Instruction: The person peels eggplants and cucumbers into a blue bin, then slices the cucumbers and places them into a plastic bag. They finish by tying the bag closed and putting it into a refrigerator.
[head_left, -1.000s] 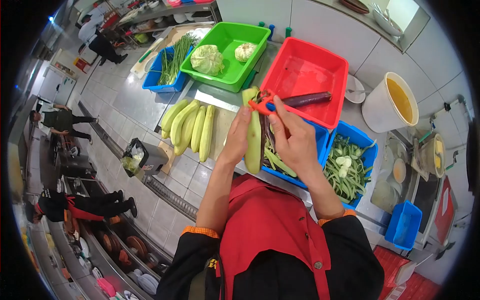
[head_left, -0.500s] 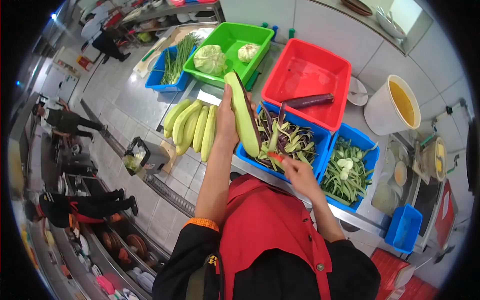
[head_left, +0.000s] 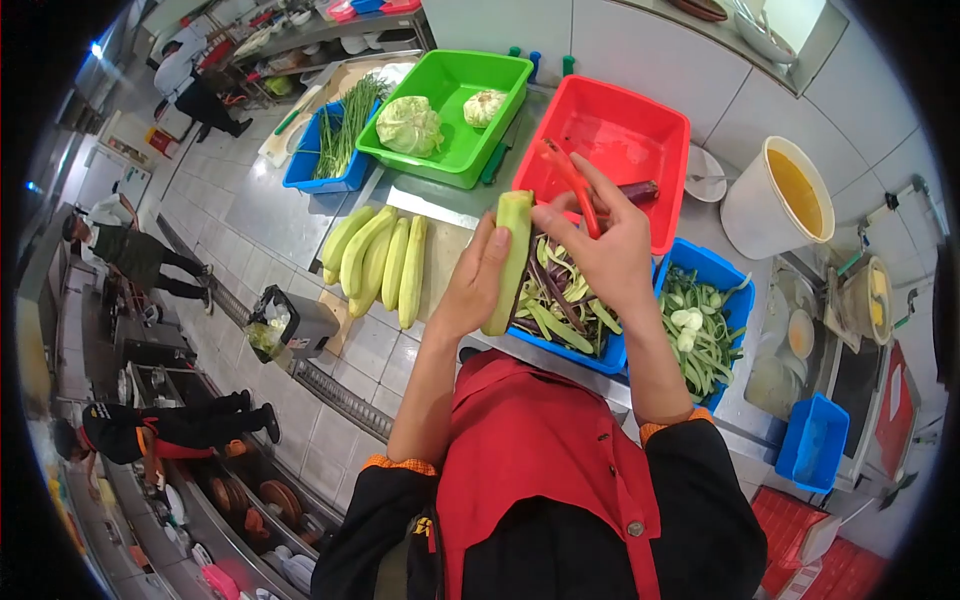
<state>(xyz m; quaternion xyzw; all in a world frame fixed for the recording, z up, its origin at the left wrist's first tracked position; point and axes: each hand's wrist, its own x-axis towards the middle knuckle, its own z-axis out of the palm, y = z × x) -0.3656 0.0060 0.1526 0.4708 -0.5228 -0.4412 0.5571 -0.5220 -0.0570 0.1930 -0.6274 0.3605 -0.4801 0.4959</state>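
My left hand (head_left: 476, 284) is wrapped round a mostly peeled eggplant (head_left: 512, 262), pale green with a strip of dark skin along its right side. Close to its upper end, my right hand (head_left: 612, 240) grips a red-handled peeler (head_left: 575, 187) pointing up and away from me. Below both hands, dark and pale peelings (head_left: 565, 313) fill a blue bin (head_left: 572, 358). Several peeled eggplants (head_left: 385, 258) lie in a row to the left. An unpeeled purple eggplant (head_left: 638, 191) rests in the red bin (head_left: 665, 118), partly hidden by my right hand.
A green bin (head_left: 455, 66) holds two pale heads of vegetable, beside a blue bin (head_left: 325, 186) of long green stalks. On the right stand a blue bin of cut greens (head_left: 697, 345) and a white bucket of yellow liquid (head_left: 778, 200). Several people work at the left.
My right hand has risen with the peeler from the eggplant's lower end to near its upper end. The eggplant now sits lower and more upright in my left hand.
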